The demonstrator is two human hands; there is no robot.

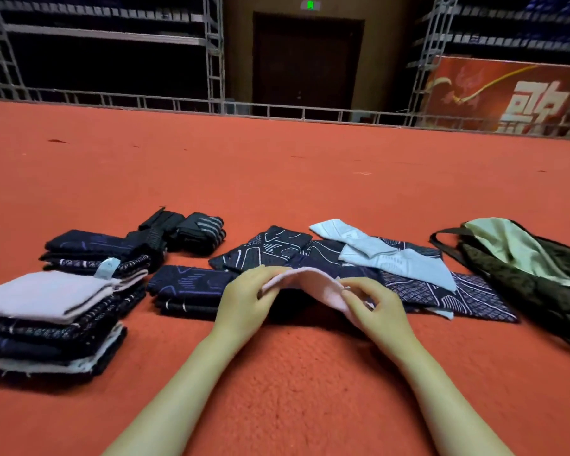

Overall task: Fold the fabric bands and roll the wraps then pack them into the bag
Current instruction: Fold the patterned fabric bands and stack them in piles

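A pale pink fabric band arches between my two hands just above the red carpet. My left hand pinches its left end and my right hand pinches its right end. Behind it lie loose navy patterned bands and light blue bands, spread flat and overlapping. A tall stack of folded bands sits at the left, with smaller folded piles nearer the middle. Black rolled wraps lie behind the stacks. The dark bag with a pale green lining lies open at the right.
Red carpet covers the floor. Metal truss railing and scaffold towers run along the far edge, with a dark door and a red banner beyond.
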